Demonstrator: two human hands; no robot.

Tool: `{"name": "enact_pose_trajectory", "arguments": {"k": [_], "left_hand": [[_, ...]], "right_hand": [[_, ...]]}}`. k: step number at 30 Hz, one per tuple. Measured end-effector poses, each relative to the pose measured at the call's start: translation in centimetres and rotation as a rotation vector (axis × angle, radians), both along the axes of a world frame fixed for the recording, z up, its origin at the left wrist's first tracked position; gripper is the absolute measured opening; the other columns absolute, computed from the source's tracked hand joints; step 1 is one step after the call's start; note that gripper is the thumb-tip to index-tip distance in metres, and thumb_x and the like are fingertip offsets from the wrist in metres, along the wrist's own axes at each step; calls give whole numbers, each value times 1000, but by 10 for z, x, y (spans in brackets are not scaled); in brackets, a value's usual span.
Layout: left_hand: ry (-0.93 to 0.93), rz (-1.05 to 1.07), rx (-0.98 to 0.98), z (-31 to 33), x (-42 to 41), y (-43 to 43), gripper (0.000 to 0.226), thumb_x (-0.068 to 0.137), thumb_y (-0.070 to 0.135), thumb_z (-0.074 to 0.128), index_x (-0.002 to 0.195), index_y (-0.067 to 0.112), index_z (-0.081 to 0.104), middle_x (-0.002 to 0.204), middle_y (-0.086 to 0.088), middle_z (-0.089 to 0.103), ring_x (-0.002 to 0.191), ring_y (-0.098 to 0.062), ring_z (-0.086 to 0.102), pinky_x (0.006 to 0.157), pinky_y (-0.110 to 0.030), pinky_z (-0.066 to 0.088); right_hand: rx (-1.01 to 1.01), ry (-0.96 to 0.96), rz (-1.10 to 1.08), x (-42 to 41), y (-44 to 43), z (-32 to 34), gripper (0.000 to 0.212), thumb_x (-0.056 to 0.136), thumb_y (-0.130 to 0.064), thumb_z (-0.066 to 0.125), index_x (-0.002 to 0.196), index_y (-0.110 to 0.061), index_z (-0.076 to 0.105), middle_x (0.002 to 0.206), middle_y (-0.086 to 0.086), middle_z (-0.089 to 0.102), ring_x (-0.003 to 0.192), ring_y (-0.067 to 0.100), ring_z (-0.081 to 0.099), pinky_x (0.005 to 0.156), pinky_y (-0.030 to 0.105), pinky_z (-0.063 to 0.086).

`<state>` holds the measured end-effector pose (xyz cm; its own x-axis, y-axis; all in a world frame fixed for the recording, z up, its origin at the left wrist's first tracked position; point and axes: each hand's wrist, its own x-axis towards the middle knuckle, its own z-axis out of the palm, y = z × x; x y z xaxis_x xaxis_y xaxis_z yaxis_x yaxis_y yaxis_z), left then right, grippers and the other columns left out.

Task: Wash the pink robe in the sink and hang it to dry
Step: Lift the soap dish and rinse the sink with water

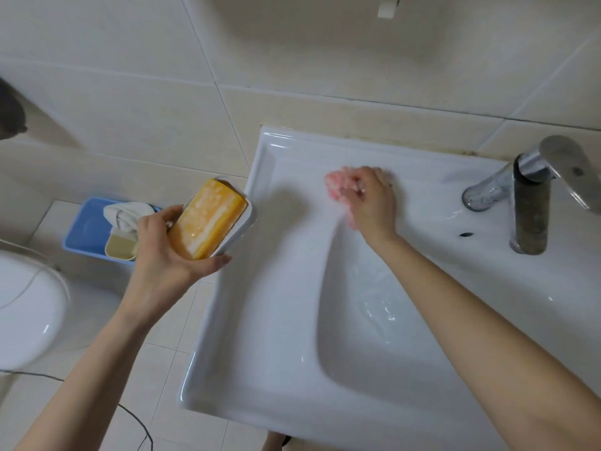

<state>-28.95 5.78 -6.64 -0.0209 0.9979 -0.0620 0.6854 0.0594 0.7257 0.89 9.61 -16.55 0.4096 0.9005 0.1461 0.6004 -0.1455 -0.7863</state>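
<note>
A small wad of pink cloth, the pink robe point(335, 187), lies on the flat back ledge of the white sink point(260, 320). My right hand point(370, 196) rests on top of it with fingers curled into the fabric, hiding most of it. My left hand point(162, 255) holds a white soap dish point(242, 224) with a yellow soap bar point(208, 219) in it, tilted, just left of the sink's left rim. The basin holds a little water near its middle.
A chrome faucet point(533, 190) stands at the sink's right back. On the floor to the left sit a blue tray point(84, 232) with a white cloth and a beige cup, and a white toilet point(29, 307). A black cable runs across the floor tiles.
</note>
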Motion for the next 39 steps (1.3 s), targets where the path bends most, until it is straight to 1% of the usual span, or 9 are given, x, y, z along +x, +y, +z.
{"name": "enact_pose_trajectory", "arguments": {"k": [5,9,16,21,27,29,32,35,39], "left_hand": [[3,8,-11,-1,-7,-1,110,36,60,72,132,17,42,117,5,36,109,-11,41,98,-40,44],[5,15,-20,-6,-10,-2,108,36,61,72,131,19,41,115,6,35,111,-13,41,99,-44,44],[-16,30,-30,-12,-17,-3,109,37,60,74,131,18,41,117,7,35,113,-14,41,99,-46,44],[-30,43,-37,-7,-17,-4,110,36,59,73,133,19,39,117,7,34,109,-8,41,100,-43,44],[-17,34,-40,-2,-14,-3,110,37,60,74,133,19,40,119,5,35,109,-9,41,98,-44,46],[-30,31,-45,-1,-12,-4,108,37,59,76,132,20,40,120,4,35,110,-10,42,97,-45,46],[-30,13,-49,-1,-10,-4,105,39,57,77,131,23,41,123,1,37,111,-11,43,96,-45,47],[-28,14,-56,-2,-4,-4,106,39,59,76,132,21,40,123,2,37,110,-9,43,97,-43,47],[-6,1,-42,-2,6,-6,106,41,55,79,133,19,41,126,-2,39,105,-3,39,95,-31,44]], "right_hand": [[-181,-128,255,-35,58,1,35,83,-18,62,117,-25,64,120,7,48,107,26,55,92,28,41],[-204,-254,459,-60,69,-1,36,89,-18,56,123,-28,62,130,6,49,124,28,43,104,26,24],[-369,-112,622,-80,58,11,40,80,-5,54,117,-19,55,112,1,63,105,24,56,88,36,45],[-348,-239,756,-88,32,13,20,77,-13,59,92,-23,66,95,-4,58,100,21,56,72,25,29],[-395,-349,1068,-91,-18,12,30,77,-15,58,100,-26,72,104,0,60,97,21,57,75,25,31],[-529,-192,1108,-86,-30,16,28,76,-12,53,94,-22,73,98,2,62,78,19,66,71,27,46],[-507,182,772,-84,-30,15,21,83,-1,53,91,-13,69,90,9,61,55,12,64,54,21,53],[-301,161,647,-107,-39,6,22,79,-15,74,100,-15,70,107,7,56,86,22,65,78,30,55],[-224,-194,943,-130,-72,-5,19,82,-24,68,99,-30,74,119,5,57,105,31,54,95,41,39]]}}
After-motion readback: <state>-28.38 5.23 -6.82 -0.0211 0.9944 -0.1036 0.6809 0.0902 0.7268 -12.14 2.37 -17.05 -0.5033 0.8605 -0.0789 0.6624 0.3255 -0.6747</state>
